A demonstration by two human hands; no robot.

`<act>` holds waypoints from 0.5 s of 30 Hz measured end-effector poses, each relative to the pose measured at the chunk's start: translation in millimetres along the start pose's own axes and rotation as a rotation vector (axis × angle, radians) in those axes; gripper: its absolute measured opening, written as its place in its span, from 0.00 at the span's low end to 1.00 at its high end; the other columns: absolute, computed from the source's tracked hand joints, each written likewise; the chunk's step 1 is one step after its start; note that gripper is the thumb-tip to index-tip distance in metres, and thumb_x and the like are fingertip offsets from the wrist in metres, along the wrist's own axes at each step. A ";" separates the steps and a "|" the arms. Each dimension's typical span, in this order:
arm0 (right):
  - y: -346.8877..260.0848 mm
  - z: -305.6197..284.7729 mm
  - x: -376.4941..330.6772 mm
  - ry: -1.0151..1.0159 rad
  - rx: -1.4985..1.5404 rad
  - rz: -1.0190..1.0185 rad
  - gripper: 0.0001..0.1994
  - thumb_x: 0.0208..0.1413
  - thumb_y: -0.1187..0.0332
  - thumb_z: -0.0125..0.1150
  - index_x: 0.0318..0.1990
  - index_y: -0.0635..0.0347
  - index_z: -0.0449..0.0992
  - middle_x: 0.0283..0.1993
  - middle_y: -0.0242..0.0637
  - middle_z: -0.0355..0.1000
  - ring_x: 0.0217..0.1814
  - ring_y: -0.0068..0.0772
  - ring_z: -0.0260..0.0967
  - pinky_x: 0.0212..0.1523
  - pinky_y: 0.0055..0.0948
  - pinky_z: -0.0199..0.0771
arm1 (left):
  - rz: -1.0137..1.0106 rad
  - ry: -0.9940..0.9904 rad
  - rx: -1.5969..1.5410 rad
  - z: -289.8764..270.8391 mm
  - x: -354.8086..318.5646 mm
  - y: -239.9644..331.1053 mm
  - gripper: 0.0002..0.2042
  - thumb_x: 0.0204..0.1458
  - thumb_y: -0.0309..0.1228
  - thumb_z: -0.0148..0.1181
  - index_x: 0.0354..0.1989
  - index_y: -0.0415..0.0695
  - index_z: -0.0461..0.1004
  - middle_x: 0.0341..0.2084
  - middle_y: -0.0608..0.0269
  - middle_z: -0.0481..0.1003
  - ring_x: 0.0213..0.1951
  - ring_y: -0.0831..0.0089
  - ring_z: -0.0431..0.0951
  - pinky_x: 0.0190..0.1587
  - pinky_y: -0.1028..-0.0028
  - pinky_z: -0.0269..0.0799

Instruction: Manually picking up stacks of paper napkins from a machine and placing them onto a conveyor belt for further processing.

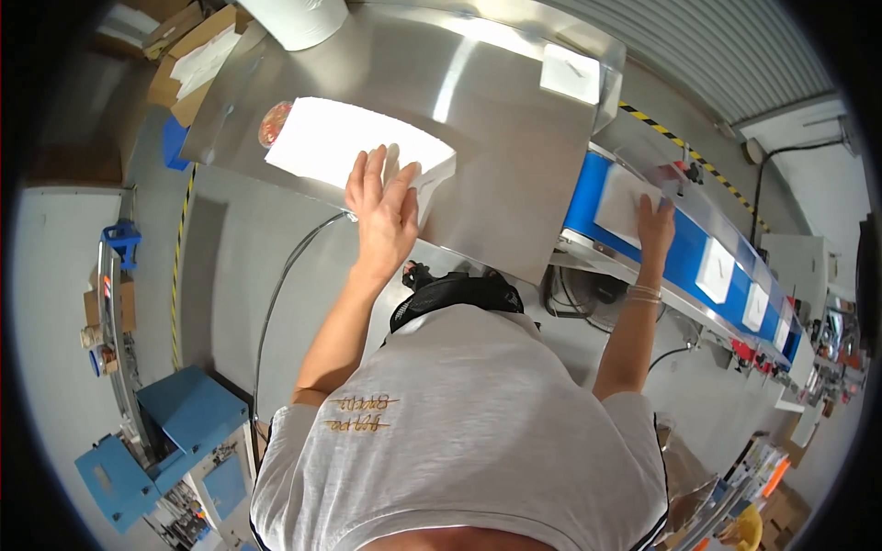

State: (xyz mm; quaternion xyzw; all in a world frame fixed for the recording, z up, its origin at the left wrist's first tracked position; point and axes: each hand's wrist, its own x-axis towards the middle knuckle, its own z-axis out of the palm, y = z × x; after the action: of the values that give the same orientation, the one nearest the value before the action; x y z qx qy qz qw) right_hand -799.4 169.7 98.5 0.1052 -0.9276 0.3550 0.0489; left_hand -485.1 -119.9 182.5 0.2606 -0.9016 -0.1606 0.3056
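A long row of white flat paper-like pieces (344, 138) lies on the steel table. My left hand (381, 211) rests on its right-hand end, fingers spread over the top edges. Over the blue conveyor belt (588, 188), my right hand (654, 230) grips the near right edge of a white flat square piece (622, 197). Whether that piece touches the belt is hard to tell, and part of my grip is hidden. Farther down the belt lie several similar pieces, the nearest a white square (715, 269) with a small dark mark.
Another white square (570, 73) sits at the steel table's (514, 138) far right corner. A round reddish object (274, 124) touches the row's left end. A white roll-like object (299, 18) stands at the back, beside an open cardboard box (197, 69). A clear guard lines the belt's far side.
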 end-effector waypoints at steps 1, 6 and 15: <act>-7.0 0.5 -3.9 0.205 -0.282 -0.138 0.19 0.50 0.58 0.65 0.43 0.63 0.74 0.40 0.48 0.73 0.42 0.48 0.71 0.42 0.40 0.70 | 0.010 0.006 0.005 -0.9 0.1 0.2 0.18 0.45 0.19 0.58 0.47 0.46 0.76 0.60 0.47 0.60 0.64 0.43 0.52 0.63 0.51 0.48; -123.8 38.0 -48.4 -0.465 0.304 -0.483 0.24 0.48 0.67 0.68 0.54 0.58 0.70 0.53 0.39 0.70 0.55 0.37 0.68 0.54 0.35 0.69 | 0.032 -0.010 -0.017 0.0 -0.8 -2.2 0.16 0.45 0.20 0.58 0.44 0.47 0.78 0.61 0.48 0.58 0.65 0.43 0.51 0.64 0.51 0.45; -185.5 89.8 -79.9 -1.024 0.741 -0.402 0.16 0.56 0.66 0.62 0.50 0.59 0.69 0.46 0.32 0.70 0.46 0.24 0.67 0.47 0.24 0.69 | -0.009 -0.003 -0.045 -6.7 7.0 -4.7 0.19 0.49 0.29 0.61 0.52 0.45 0.73 0.64 0.47 0.55 0.66 0.43 0.48 0.64 0.49 0.44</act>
State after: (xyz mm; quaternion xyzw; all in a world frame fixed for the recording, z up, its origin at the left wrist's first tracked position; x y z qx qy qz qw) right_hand -680.4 -12.2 138.8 0.4413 -0.6127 0.5397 -0.3722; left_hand -483.9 -128.6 188.8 0.2574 -0.8971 -0.1825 0.3093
